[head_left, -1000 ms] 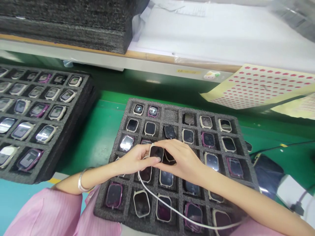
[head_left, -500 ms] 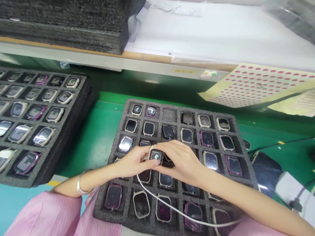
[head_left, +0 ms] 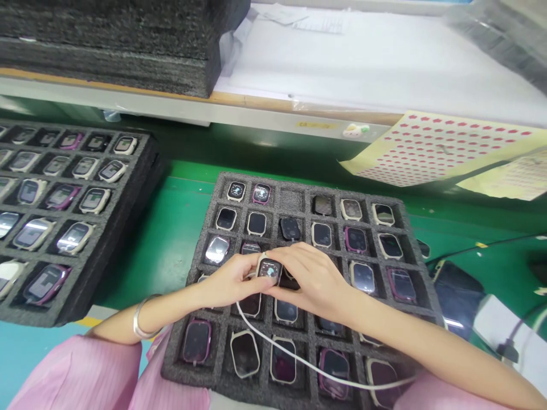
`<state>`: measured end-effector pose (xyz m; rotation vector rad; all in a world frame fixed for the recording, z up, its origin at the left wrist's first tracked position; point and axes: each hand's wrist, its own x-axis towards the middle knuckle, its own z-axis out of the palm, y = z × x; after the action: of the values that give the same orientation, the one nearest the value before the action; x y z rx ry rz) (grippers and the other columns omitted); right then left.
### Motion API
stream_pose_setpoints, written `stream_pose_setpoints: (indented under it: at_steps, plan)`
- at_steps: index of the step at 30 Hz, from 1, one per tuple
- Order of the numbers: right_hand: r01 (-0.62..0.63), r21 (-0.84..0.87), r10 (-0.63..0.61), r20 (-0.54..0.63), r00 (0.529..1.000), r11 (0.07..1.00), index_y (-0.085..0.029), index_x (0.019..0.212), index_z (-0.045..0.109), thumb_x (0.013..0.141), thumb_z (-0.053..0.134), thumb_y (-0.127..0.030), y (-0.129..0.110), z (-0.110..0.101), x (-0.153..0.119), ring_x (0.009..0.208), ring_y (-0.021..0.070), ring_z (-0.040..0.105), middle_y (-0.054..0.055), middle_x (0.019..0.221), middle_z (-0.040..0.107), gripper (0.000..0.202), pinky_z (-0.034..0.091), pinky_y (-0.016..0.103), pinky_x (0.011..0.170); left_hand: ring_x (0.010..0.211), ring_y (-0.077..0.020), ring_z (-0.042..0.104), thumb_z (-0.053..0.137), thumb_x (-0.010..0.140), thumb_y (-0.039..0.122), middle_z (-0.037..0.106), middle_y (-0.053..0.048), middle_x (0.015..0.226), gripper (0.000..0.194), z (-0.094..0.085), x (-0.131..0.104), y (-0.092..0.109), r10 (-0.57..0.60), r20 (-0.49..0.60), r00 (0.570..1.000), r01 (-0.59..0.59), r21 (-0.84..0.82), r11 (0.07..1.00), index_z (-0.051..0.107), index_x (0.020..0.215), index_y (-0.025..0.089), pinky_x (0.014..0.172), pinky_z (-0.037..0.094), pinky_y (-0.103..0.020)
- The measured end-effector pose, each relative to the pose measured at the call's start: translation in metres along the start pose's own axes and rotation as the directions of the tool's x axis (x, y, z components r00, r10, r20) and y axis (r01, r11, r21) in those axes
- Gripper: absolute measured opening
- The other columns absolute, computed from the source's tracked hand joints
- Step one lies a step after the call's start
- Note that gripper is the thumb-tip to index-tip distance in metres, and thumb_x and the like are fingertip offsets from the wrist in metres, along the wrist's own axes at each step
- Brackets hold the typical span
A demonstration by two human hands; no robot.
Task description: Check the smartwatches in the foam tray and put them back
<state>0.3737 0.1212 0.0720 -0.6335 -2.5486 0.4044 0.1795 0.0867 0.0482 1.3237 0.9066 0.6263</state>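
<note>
Both hands hold one smartwatch (head_left: 270,271) with a lit face over the middle of a dark foam tray (head_left: 217,341). My left hand (head_left: 233,280) pinches its left side, the thumb at the lower edge of the screen. Around its right side are the fingers of my right hand (head_left: 311,279). A white cable (head_left: 307,370) runs from beneath the watch down to the right across the tray. Pale-, purple- and dark-framed watches lie in the tray's compartments; one compartment (head_left: 292,200) in the back row holds none. Two back-left watches (head_left: 261,193) have lit faces.
Another foam tray of watches (head_left: 92,259) stands at the left. Behind is a shelf (head_left: 252,102) with black foam blocks (head_left: 106,51). Yellow sticker sheets (head_left: 427,149) hang from its edge. A dark device (head_left: 459,299) and a white box (head_left: 504,336) lie at the right.
The view has shifted slightly, so the tray's back edge and the sticker sheets appear a little further left. Both hands keep the same hold on the watch.
</note>
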Motion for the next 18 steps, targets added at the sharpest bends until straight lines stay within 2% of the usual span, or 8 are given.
stream_pose_setpoints:
  at_steps: [10,16,18]
  plan:
    - [0.017,-0.031,-0.017,0.000,1.000,0.999,-0.007,0.107,0.058,0.088,0.063,-0.037,0.0002,0.0002,-0.0008,0.079,0.0252,0.066,0.012,0.091,0.070,0.036,0.053,0.040,0.071,0.081,-0.0184,0.054,0.057,0.087,0.036,0.060,-0.002,0.081,0.029,0.0008,0.0001,-0.0038,0.000,0.003,1.000,0.000,-0.005,1.000,0.064,0.102,0.012,0.076,0.044,-0.029]
    - [-0.021,0.007,0.021,0.035,0.999,1.000,-0.009,0.110,0.057,0.089,0.061,-0.035,-0.0037,-0.0012,-0.0024,0.082,0.0252,0.066,0.012,0.093,0.070,0.033,0.053,0.041,0.074,0.081,-0.0165,0.052,0.056,0.088,0.033,0.060,-0.002,0.088,0.024,0.0026,0.0007,-0.0077,0.020,0.005,1.000,-0.019,-0.027,0.999,0.062,0.100,0.013,0.078,0.043,-0.029]
    - [-0.026,0.059,0.021,0.073,0.997,0.998,-0.011,0.112,0.057,0.088,0.063,-0.036,0.0014,-0.0076,0.0002,0.089,0.0257,0.064,0.012,0.100,0.068,0.035,0.052,0.041,0.078,0.077,-0.0144,0.050,0.057,0.087,0.034,0.058,-0.001,0.087,0.026,0.0035,0.0006,-0.0081,0.022,-0.017,1.000,-0.022,-0.018,1.000,0.060,0.102,0.014,0.073,0.042,-0.027]
